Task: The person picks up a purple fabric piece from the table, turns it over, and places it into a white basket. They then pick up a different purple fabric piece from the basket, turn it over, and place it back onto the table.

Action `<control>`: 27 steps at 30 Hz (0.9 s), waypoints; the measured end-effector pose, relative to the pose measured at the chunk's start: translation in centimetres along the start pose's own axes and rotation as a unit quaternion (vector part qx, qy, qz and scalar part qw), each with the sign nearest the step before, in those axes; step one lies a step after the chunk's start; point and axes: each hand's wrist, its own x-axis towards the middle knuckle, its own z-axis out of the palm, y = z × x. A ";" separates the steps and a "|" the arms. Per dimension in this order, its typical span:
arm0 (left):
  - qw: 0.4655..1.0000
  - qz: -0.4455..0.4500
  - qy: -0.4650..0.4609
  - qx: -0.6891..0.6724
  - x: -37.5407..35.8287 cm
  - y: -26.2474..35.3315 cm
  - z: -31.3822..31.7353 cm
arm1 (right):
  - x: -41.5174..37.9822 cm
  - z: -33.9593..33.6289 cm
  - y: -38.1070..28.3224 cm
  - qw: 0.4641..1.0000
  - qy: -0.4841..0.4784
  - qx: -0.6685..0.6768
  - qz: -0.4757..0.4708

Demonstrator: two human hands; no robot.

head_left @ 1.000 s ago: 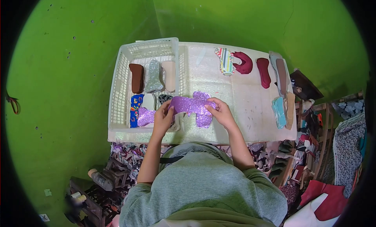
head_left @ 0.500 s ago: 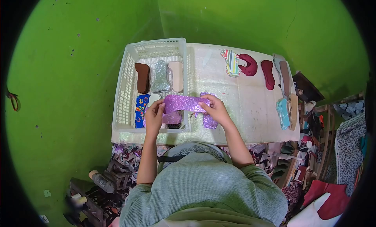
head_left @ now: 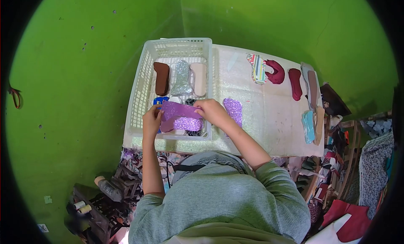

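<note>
Stretched between both hands is a purple glittery cut-out piece (head_left: 180, 110), above the near part of the white plastic basket (head_left: 135, 94). My left hand (head_left: 151, 118) is closed on its left end. My right hand (head_left: 209, 111) pinches its right end between thumb and fingers. Just below it, another glittery purple piece (head_left: 187, 124) shows in the basket. Partly hidden by the held piece are a blue patterned piece (head_left: 160, 100) and a black-and-white patterned one (head_left: 193, 133). On the table, right of the basket, lies a purple glitter piece (head_left: 234, 110), partly behind my right forearm.
At the basket's far end lie brown (head_left: 161, 78), silvery (head_left: 181, 78) and cream (head_left: 198, 79) stacks. The white table (head_left: 269, 118) carries a striped piece (head_left: 258, 69), maroon pieces (head_left: 296, 84) and light-blue pieces (head_left: 308, 127) toward its right. Fabric scraps cover the floor; green walls stand behind and left.
Both hands have carried the purple piece from the basket's right edge to over the basket's near part. The purple piece on the table is now less covered by it. The view has shifted slightly.
</note>
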 end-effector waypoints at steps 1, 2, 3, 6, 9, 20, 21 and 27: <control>1.000 -0.002 0.002 0.000 0.1 -0.5 -0.1 | 0.4 0.4 -0.2 0.999 -0.023 -0.039 0.006; 1.000 0.005 0.007 0.019 0.1 -1.0 -0.1 | 0.8 0.8 -0.4 0.996 -0.046 -0.077 0.013; 0.999 0.012 0.011 0.039 0.2 -1.6 -0.1 | 1.2 1.3 -0.2 0.996 -0.048 -0.077 0.011; 0.999 0.004 -0.019 0.040 0.6 -3.8 0.1 | 2.3 2.4 0.7 0.975 -0.130 -0.180 0.013; 0.995 0.002 -0.067 0.075 0.8 -4.2 0.1 | 3.1 2.8 0.9 0.956 -0.158 -0.247 -0.013; 0.986 -0.024 -0.084 0.145 2.1 -8.0 2.0 | 3.7 4.0 0.5 0.891 -0.263 -0.371 0.001; 0.981 -0.012 -0.082 0.176 2.1 -7.8 2.0 | 3.7 3.9 0.4 0.891 -0.263 -0.371 0.001; 0.984 -0.014 -0.063 0.164 1.7 -7.6 2.0 | 3.8 4.4 0.5 0.882 -0.280 -0.378 0.019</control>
